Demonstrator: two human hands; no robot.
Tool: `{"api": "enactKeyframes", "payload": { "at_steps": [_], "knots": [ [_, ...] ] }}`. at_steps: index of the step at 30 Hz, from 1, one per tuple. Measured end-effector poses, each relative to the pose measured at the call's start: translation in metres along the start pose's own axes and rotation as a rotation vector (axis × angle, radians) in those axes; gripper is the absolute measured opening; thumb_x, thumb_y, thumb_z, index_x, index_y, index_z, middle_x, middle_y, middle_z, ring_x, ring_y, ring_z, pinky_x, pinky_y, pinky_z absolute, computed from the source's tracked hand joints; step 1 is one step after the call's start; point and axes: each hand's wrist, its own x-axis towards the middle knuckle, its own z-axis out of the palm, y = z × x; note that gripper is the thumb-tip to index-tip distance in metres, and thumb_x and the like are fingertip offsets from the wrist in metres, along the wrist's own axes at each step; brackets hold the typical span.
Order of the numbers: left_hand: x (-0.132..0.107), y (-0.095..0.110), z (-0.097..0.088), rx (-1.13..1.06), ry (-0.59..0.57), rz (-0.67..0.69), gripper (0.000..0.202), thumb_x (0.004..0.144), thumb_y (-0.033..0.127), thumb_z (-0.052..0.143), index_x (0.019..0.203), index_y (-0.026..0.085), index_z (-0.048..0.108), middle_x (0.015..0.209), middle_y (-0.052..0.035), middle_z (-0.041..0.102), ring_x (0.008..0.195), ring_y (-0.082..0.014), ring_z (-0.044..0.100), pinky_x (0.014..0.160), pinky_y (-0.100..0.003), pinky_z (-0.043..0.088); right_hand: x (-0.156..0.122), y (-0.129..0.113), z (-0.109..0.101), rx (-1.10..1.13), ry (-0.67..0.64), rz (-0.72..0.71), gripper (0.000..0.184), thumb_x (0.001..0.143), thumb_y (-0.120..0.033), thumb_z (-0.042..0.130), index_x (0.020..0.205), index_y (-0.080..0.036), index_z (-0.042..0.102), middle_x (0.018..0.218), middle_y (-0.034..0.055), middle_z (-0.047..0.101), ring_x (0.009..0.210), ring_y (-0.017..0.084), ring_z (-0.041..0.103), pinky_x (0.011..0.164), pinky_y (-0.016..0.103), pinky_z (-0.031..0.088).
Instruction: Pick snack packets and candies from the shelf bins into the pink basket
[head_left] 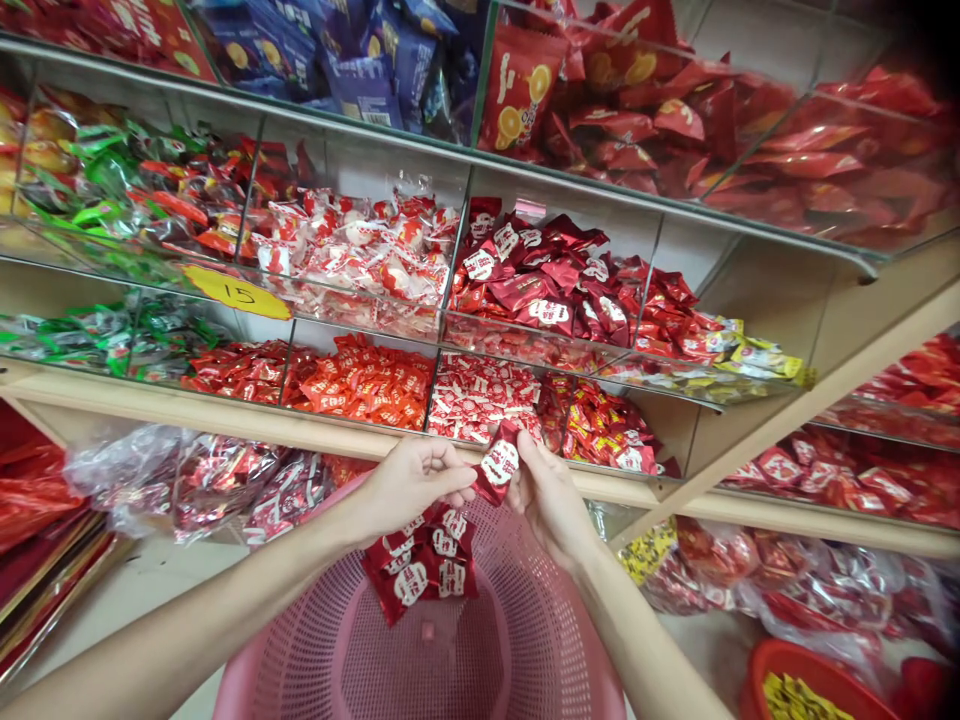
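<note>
My left hand (411, 485) is closed around a bunch of dark red candy packets (421, 565) that hang below it. My right hand (546, 495) pinches one more dark red candy packet (499, 463) by its edge, and my left fingertips touch the same packet. Both hands are held above a pink perforated plastic basket (390, 660). Right behind them is a shelf bin of red-and-white wrapped candies (480, 395).
Clear-fronted shelf bins hold wrapped sweets: dark red packets (551, 280), white-and-red ones (360, 245), green ones (97, 335), orange-red ones (360, 380). A yellow "15" price tag (234, 292) is stuck on one front. Bagged sweets (187, 480) lie below, and a red tub (806, 685) sits at lower right.
</note>
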Motion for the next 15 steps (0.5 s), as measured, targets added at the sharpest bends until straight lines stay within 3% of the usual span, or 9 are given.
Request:
{"api": "enactKeyframes", "payload": {
  "at_steps": [6,9,13,15],
  "knots": [
    [-0.012,-0.008,0.01,-0.038,0.152,0.076,0.019,0.081,0.031,0.06,0.073,0.014,0.058,0.068,0.0007,0.064,0.064,-0.0099,0.058,0.064,-0.022,0.045,-0.001,-0.001,0.004,0.105,-0.029,0.066,0.028,0.079,-0.045,0.062,0.072,-0.019,0.054,0.049,-0.0077,0.05,0.039,0.003,0.04,0.038,0.015,0.03],
    [-0.012,-0.02,0.012,-0.054,0.228,0.054,0.018,0.081,0.032,0.058,0.076,0.015,0.058,0.071,0.0003,0.065,0.066,-0.0103,0.059,0.065,-0.023,0.047,-0.005,0.006,0.006,0.062,-0.119,0.145,0.023,0.078,-0.042,0.064,0.079,-0.02,0.057,0.061,-0.0059,0.057,0.05,0.005,0.049,0.043,0.014,0.036],
    [-0.011,-0.035,0.003,0.119,0.158,0.014,0.022,0.083,0.035,0.055,0.074,0.015,0.058,0.069,-0.0015,0.065,0.063,-0.0124,0.059,0.063,-0.027,0.05,-0.01,0.012,0.002,-0.045,-0.245,0.141,0.024,0.079,-0.036,0.064,0.098,-0.023,0.059,0.09,-0.0008,0.065,0.078,0.01,0.059,0.067,0.022,0.048],
    [-0.012,-0.035,-0.006,0.338,0.139,0.09,0.02,0.082,0.032,0.054,0.087,0.014,0.06,0.084,-0.0063,0.067,0.077,-0.0167,0.062,0.072,-0.033,0.052,-0.009,0.01,-0.002,-0.181,-0.287,0.125,0.029,0.079,-0.038,0.063,0.105,-0.025,0.057,0.099,0.0009,0.065,0.084,0.013,0.06,0.07,0.026,0.049]
  ]
}}
